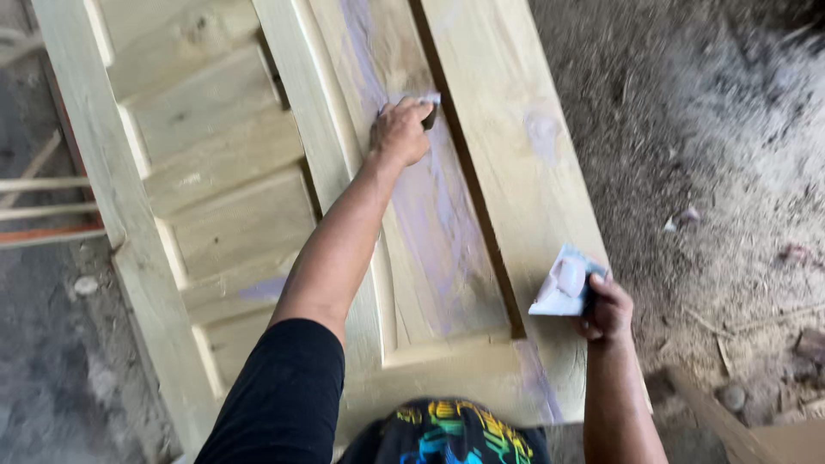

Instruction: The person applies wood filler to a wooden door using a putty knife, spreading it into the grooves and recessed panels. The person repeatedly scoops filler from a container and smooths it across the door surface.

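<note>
A pale unfinished wooden door (516,163) lies flat below me. Its sunken long panel (434,232) is smeared with pale purple filler. My left hand (400,131) reaches forward onto that panel and is closed on a small scraper (430,106), whose blade touches the wood near the panel's right edge. My right hand (607,311) hovers at the door's right edge and grips a pale flat card (563,285) carrying a dab of the same filler. The door's left half has slanted slats (219,176).
Dirt floor with sawdust (730,155) spreads to the right, with small stones and wood offcuts (778,425) at lower right. Thin wooden sticks (43,206) lie at the left, beside the door frame edge (112,198).
</note>
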